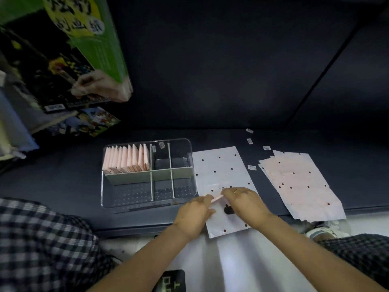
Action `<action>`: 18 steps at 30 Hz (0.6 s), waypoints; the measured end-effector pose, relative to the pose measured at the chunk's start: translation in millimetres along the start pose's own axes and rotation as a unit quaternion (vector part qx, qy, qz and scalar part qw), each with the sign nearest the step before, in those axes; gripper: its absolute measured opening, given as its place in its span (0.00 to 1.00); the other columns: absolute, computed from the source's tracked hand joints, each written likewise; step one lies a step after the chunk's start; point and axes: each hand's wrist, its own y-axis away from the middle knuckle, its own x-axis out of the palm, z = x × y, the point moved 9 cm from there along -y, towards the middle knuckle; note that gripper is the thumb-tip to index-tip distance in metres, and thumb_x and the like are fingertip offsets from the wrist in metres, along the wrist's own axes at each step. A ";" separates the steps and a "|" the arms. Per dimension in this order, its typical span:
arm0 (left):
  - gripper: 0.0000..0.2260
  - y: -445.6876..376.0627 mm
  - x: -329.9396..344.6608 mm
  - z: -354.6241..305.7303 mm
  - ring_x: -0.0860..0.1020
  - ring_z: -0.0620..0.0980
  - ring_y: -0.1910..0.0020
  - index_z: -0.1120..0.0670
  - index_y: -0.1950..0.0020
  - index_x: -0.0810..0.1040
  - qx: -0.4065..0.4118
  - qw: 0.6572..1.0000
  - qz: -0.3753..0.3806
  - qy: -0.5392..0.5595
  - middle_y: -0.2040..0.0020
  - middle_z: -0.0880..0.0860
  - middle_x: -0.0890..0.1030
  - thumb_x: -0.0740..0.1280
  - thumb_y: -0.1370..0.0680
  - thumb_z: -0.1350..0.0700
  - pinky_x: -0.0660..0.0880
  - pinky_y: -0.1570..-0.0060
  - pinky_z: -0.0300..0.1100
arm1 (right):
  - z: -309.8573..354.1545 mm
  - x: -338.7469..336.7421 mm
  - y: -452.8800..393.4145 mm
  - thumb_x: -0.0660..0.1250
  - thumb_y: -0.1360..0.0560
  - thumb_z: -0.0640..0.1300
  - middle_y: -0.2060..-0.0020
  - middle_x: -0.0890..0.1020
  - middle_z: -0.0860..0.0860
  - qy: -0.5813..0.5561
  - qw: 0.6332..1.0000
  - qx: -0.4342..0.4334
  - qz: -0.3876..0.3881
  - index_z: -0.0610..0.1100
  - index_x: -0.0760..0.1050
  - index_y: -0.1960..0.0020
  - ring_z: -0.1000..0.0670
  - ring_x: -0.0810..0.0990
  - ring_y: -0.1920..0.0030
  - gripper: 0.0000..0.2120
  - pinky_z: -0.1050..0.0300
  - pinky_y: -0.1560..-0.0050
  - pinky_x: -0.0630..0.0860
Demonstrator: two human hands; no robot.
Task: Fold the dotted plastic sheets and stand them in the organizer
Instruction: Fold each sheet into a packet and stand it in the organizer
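While blurred, both hands' fingers [207, 199] seemingly pinch sheet [219, 165].

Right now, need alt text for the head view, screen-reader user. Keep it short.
Two hands work a dotted plastic sheet on a dark table: the left hand and right hand pinch its near part, starting a fold. Left of it, a clear organizer holds folded pink sheets standing in its far-left compartment; a stack of unfolded sheets lies to the right.

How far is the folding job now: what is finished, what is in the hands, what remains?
Done: a row of folded sheets stands in the organizer in its back-left compartment. In hand: the left hand and right hand are folding the near end of one dotted sheet. Left: a stack of flat sheets to the right.
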 end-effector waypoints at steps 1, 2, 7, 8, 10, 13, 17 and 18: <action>0.14 1.4 -15.8 2.2 0.75 0.59 0.45 0.54 0.36 0.67 -0.005 1.000 -0.022 0.015 0.42 0.57 0.77 0.57 0.18 0.50 0.73 0.53 0.50 | -0.4 -11.4 -2.8 0.68 0.31 0.38 0.57 0.81 0.48 -0.006 1.000 0.003 0.001 0.43 0.74 0.44 0.45 0.80 0.58 0.16 0.59 0.63 0.69; 0.13 2.2 -33.4 5.2 0.76 0.59 0.47 0.54 0.37 0.68 -0.008 0.999 -0.045 0.029 0.44 0.57 0.78 0.59 0.19 0.50 0.73 0.54 0.50 | 0.0 -24.3 -5.0 0.67 0.28 0.41 0.56 0.81 0.49 -0.025 1.000 0.008 -0.003 0.45 0.73 0.42 0.45 0.79 0.57 0.14 0.58 0.63 0.67; 0.10 10.8 -104.2 38.9 0.80 0.50 0.51 0.55 0.46 0.78 -0.017 0.963 -0.017 0.268 0.52 0.51 0.82 0.71 0.27 0.61 0.75 0.50 0.43 | 14.4 -91.5 -20.6 0.58 0.20 0.44 0.67 0.79 0.57 -0.260 0.963 0.059 -0.050 0.49 0.73 0.52 0.55 0.73 0.68 0.05 0.55 0.64 0.71; 0.06 14.2 -113.5 48.6 0.80 0.48 0.54 0.55 0.51 0.80 -0.019 0.963 -0.001 0.267 0.55 0.49 0.82 0.71 0.27 0.61 0.74 0.53 0.40 | 19.1 -102.0 -25.4 0.59 0.20 0.43 0.70 0.78 0.59 -0.313 0.946 0.070 -0.057 0.49 0.72 0.54 0.55 0.73 0.69 0.06 0.55 0.64 0.74; 0.05 20.6 -128.2 71.7 0.78 0.46 0.62 0.52 0.60 0.80 -0.033 0.963 0.014 0.267 0.63 0.46 0.80 0.70 0.25 0.60 0.73 0.60 0.38 | 30.0 -116.0 -38.7 0.60 0.21 0.43 0.68 0.80 0.57 -0.393 0.913 0.085 -0.062 0.48 0.75 0.54 0.50 0.78 0.64 0.06 0.48 0.55 0.79; 0.09 27.1 -141.9 102.9 0.80 0.43 0.68 0.51 0.63 0.78 -0.058 0.952 0.032 0.298 0.66 0.48 0.80 0.68 0.23 0.61 0.76 0.67 0.35 | 56.6 -124.2 -64.0 0.64 0.23 0.45 0.61 0.84 0.55 -0.439 0.895 0.072 -0.034 0.52 0.76 0.51 0.53 0.81 0.57 0.03 0.52 0.51 0.79; 0.07 21.4 -163.6 121.9 0.76 0.41 0.69 0.55 0.61 0.80 -0.041 0.971 0.006 0.237 0.68 0.46 0.78 0.68 0.24 0.59 0.72 0.65 0.35 | 86.1 -118.9 -98.5 0.69 0.28 0.49 0.64 0.82 0.54 -0.336 0.940 0.065 -0.013 0.49 0.77 0.51 0.53 0.78 0.62 0.07 0.55 0.61 0.74; 0.06 18.7 -168.6 125.0 0.75 0.43 0.66 0.54 0.61 0.80 -0.033 0.981 -0.011 0.191 0.68 0.45 0.77 0.68 0.23 0.58 0.70 0.63 0.38 | 89.3 -116.0 -106.0 0.69 0.28 0.47 0.64 0.81 0.54 -0.335 0.939 0.070 -0.018 0.46 0.79 0.51 0.52 0.78 0.62 0.07 0.55 0.61 0.75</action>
